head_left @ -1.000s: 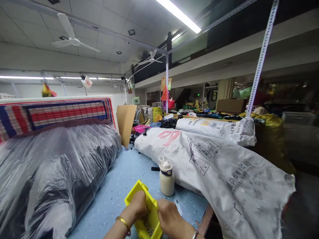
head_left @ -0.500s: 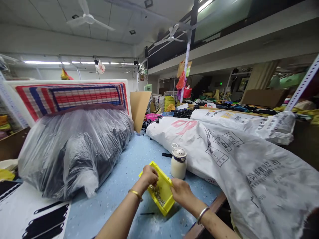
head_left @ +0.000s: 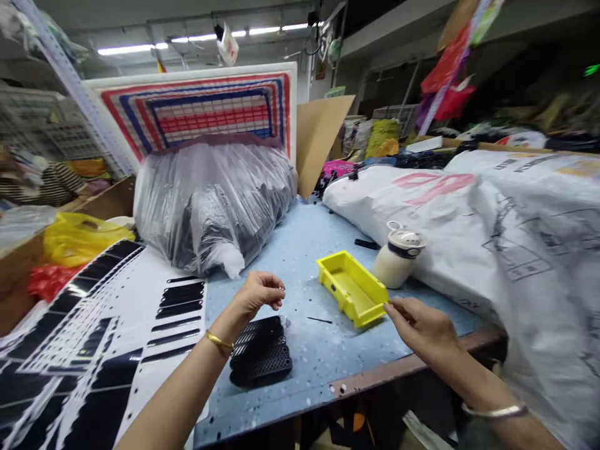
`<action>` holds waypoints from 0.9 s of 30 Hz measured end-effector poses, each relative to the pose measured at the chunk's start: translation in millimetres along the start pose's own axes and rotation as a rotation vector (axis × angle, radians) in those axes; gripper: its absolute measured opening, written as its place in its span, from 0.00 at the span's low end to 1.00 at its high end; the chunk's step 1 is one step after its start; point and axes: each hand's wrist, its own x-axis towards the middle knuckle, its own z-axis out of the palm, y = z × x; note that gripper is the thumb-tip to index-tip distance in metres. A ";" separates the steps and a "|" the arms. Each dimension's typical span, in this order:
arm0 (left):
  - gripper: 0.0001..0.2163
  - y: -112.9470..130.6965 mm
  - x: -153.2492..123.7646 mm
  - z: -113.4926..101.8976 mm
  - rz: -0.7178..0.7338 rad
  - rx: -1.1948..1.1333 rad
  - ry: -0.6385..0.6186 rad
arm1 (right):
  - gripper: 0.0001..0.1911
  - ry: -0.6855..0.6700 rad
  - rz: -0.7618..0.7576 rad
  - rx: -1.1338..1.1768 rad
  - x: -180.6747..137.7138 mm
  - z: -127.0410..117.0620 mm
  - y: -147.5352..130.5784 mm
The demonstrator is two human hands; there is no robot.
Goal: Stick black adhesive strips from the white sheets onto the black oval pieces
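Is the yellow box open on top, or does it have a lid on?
Open: no lid covers the yellow box, and you can see right down to its yellow floor inside.

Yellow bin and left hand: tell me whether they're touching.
Apart. The head view shows a strip of blue tabletop between the fingertips of the left hand and the near side of the yellow bin.

One bin [head_left: 355, 290], one bottle [head_left: 397, 261], two hands [head_left: 257, 291] (two bracelets [head_left: 219, 342]).
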 end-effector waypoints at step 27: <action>0.15 -57.7 -98.1 -49.1 0.104 0.805 0.213 | 0.15 -0.464 -0.407 0.077 -6.4 98.2 -166.4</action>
